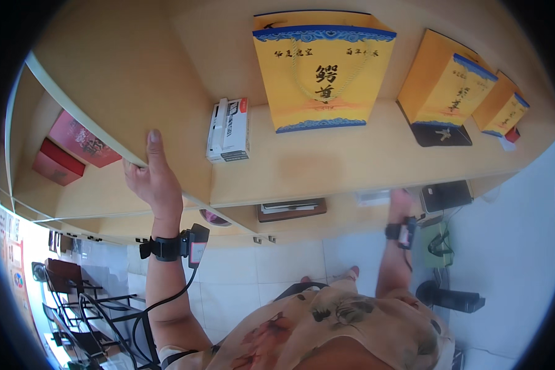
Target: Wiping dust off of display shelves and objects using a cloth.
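My left hand (150, 180) is clasped around the front edge of an upright wooden divider (115, 92) of the shelf unit, thumb on its right face and fingers on the left. To the right of that hand, a white and grey carton (229, 132) lies on the shelf with a narrow white box on top. My right hand (401, 201) is lower down at the right, blurred, reaching into the lower shelf. It is near a whitish object (372, 197) and a black box-like device (446, 195). Its fingers are too blurred to make out.
Yellow paper gift bags, one large (326, 78) and two smaller (458, 92), stand on the upper shelf (268, 175). Keys (443, 134) lie on a dark pad. Red boxes (85, 141) fill the left compartment. A brown tray (291, 210) holds papers below. Metal-framed chairs (97, 314) stand lower left.
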`<action>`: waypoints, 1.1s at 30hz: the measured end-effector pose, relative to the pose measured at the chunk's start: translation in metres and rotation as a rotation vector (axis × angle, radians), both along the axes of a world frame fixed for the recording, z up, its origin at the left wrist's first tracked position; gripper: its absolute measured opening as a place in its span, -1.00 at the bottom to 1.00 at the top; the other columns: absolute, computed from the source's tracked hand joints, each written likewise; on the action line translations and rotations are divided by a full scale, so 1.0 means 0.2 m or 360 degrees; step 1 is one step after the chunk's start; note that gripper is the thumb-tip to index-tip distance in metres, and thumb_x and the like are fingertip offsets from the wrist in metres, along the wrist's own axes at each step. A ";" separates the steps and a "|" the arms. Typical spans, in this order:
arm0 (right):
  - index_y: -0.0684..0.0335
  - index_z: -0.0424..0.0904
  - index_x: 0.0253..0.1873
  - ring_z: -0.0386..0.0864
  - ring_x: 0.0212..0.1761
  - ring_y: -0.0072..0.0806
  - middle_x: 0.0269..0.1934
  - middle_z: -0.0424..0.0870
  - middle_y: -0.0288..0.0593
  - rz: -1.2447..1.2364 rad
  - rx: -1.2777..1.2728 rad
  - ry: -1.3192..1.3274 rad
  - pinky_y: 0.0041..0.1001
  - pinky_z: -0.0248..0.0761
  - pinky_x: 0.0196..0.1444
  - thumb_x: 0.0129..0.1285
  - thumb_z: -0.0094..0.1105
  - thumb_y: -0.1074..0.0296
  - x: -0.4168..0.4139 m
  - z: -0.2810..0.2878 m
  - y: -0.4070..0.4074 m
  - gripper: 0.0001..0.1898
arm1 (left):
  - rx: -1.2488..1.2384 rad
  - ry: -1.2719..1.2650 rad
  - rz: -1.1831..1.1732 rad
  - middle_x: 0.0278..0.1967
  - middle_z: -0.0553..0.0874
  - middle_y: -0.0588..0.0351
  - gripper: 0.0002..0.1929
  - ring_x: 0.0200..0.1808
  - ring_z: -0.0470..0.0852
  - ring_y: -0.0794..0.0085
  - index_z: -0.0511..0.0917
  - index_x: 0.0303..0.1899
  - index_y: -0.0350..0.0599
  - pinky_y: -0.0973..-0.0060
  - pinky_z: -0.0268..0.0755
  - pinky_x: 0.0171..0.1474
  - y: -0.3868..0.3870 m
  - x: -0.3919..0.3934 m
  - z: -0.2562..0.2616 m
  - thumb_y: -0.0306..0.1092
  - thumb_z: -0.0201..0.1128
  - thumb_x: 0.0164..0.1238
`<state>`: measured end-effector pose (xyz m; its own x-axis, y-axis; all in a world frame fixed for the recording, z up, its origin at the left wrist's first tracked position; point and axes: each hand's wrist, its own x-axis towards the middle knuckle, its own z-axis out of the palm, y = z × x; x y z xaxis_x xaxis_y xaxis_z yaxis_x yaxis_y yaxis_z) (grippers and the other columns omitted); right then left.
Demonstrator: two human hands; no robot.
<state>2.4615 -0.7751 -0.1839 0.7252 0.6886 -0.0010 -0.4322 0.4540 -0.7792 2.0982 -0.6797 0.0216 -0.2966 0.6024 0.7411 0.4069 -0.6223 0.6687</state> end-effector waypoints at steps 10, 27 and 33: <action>0.23 0.51 -0.06 0.50 -0.11 -0.26 -0.17 0.58 -0.11 0.0929 -0.0062 -0.0448 -0.35 0.33 -0.03 0.00 0.16 0.34 -0.95 -0.08 0.51 -0.66 | -0.0030 -0.0301 -0.0113 -0.37 0.64 0.01 -0.71 -0.46 0.56 0.52 0.55 -0.31 -0.39 0.62 0.46 -0.39 0.04 -0.06 -0.03 -0.26 0.27 0.16; 0.25 0.53 -0.40 0.53 -0.21 -0.15 -0.34 0.55 -0.04 0.0938 -0.1409 -0.2665 -0.22 0.43 -0.22 -0.07 0.03 0.46 -0.31 -0.45 -0.25 -0.89 | 0.0000 -0.0208 0.0049 -0.30 0.61 0.01 -0.67 -0.39 0.58 0.47 0.51 -0.25 -0.36 0.55 0.52 -0.31 0.03 -0.05 -0.02 -0.24 0.29 0.11; 0.19 0.49 -0.16 0.47 -0.09 -0.06 -0.02 0.39 -0.04 0.0439 -0.1441 -0.2558 -0.14 0.38 -0.12 0.00 0.05 0.41 -0.20 -0.81 0.00 -0.76 | 0.0052 -0.0150 0.0022 -0.31 0.62 0.00 -0.74 -0.38 0.58 0.46 0.54 -0.31 -0.37 0.56 0.51 -0.30 0.09 -0.06 -0.01 -0.30 0.26 0.14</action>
<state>2.4222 -0.7742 -0.3464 0.2851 0.9535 0.0982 0.8894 -0.2250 -0.3979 2.0862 -0.6620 0.0198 -0.3739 0.5738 0.7287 0.3519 -0.6392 0.6838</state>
